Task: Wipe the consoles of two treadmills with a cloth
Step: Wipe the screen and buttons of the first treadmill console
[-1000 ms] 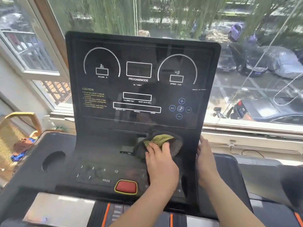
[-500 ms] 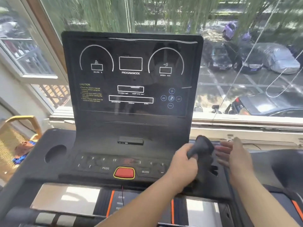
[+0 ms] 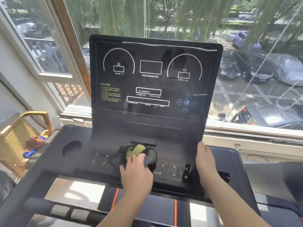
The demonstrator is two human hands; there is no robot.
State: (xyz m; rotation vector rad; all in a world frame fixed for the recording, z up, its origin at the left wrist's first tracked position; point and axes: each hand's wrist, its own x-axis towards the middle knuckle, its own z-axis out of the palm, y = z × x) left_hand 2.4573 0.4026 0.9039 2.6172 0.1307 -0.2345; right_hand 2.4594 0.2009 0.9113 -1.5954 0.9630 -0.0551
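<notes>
A black treadmill console with white dial markings stands upright in front of the window. Below its display lies a button panel with numbers, MODE and plus/minus keys. A bunched dark cloth with a yellow-green patch sits on the middle of that panel. My left hand lies on top of the cloth, fingers curled over it and pressing it down. My right hand rests on the right edge of the panel with its fingers fairly straight, holding nothing.
A round cup hole is sunk in the console's left wing. A wicker chair holding a few things stands at the far left. Behind the console are the window sill and glass. Handrails with silver pads cross below.
My left hand has carried the cloth from the console's right side back to the middle of the button panel. My right hand has come down onto the panel's right edge.
</notes>
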